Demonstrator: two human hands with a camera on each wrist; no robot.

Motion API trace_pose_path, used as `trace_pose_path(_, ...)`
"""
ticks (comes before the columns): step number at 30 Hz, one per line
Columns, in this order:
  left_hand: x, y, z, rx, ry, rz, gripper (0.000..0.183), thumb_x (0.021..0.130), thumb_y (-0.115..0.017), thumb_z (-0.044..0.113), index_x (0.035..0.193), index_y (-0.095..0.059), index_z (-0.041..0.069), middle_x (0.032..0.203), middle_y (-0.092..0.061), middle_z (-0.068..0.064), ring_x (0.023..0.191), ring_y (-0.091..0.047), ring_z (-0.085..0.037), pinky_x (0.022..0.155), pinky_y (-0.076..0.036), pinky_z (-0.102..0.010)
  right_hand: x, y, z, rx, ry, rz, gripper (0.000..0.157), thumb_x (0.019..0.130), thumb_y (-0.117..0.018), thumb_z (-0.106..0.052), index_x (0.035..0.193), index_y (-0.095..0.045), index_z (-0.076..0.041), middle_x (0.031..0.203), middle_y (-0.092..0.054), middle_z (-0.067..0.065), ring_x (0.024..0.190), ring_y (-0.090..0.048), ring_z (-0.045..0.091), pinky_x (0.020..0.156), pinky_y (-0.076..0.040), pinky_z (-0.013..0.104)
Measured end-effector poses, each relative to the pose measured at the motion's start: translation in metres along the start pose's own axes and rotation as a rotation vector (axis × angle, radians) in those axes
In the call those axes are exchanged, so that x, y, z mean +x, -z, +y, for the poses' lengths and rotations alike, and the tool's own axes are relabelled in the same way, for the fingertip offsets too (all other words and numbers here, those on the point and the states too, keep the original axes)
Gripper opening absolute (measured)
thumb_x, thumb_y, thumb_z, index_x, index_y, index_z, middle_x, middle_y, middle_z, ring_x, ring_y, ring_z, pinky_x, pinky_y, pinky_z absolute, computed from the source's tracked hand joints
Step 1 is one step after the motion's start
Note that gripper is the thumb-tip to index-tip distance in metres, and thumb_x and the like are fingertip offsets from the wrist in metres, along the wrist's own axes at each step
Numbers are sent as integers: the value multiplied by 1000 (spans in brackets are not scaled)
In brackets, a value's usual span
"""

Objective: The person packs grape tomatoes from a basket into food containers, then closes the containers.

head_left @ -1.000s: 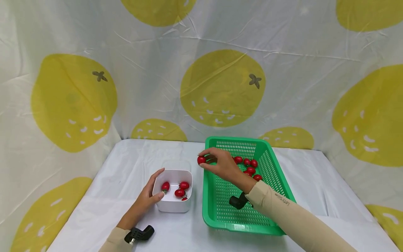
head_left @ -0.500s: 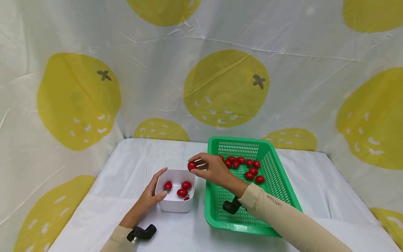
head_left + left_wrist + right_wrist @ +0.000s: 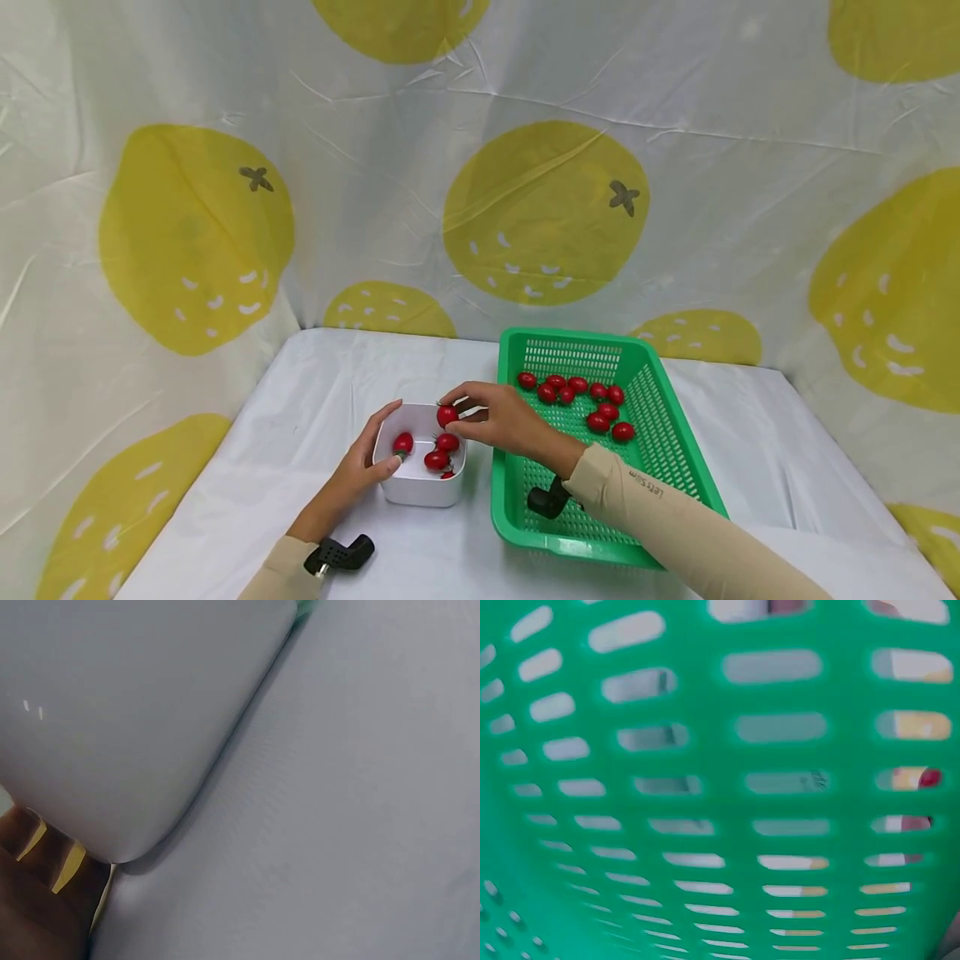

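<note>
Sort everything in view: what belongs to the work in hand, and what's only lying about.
Apparently in use:
- tomato pinched by the right hand
- white container, gripped by the left hand, with tomatoes inside
- green basket, holding more tomatoes

Apparently only surroundings:
- white cloth underneath
- yellow-fruit-print backdrop

Nothing else lies loose.

Box (image 3: 422, 493) (tomatoes (image 3: 437, 460) inside) stands left of basket (image 3: 570, 547).
</note>
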State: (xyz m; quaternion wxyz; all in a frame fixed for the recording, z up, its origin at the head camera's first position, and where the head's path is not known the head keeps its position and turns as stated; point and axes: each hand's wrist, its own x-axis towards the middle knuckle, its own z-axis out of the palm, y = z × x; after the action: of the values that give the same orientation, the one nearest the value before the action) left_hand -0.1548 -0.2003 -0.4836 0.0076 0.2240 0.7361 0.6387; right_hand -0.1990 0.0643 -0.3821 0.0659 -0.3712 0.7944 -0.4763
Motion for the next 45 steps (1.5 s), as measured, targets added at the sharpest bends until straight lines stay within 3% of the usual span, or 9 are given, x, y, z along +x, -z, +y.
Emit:
trace_pose_path(8, -1, 0, 1, 11, 7, 11, 73, 87, -54, 10, 153, -24, 22, 155, -21, -15, 141, -18, -38, 105, -17, -70, 0, -4, 4, -77, 34, -42, 31, 87, -73, -19, 116, -66, -12, 107, -68, -7, 98, -64, 7, 80, -54, 23)
trace_pose_path(27, 0, 0, 2, -16, 2, -8, 74, 87, -54, 8, 153, -23, 21, 156, -22, -9, 141, -17, -33, 107, -15, -66, -2, -1, 7, -74, 119, -103, 31, 87, -72, -19, 117, -67, -10, 107, -68, -3, 96, -63, 5, 86, -52, 25)
trace_pose_path(36, -1, 0, 1, -10, 19, -6, 74, 87, -54, 8, 153, -22, 22, 154, -24, -9, 139, -20, -33, 106, -20, -66, -3, -1, 7, -84, 123, -97, 28, 87, -72, -17, 115, -69, -13, 106, -69, -3, 93, -65, 25, 85, -53, 25)
trace_pose_path(45, 0, 0, 0, -1, 8, -3, 74, 87, -55, 10, 153, -23, 21, 154, -25, -9, 138, -22, -33, 106, -22, -63, -3, -2, 9, -86, 107, -93, 27, 87, -72, -17, 114, -70, -14, 107, -69, -6, 94, -66, 25, 85, -52, 24)
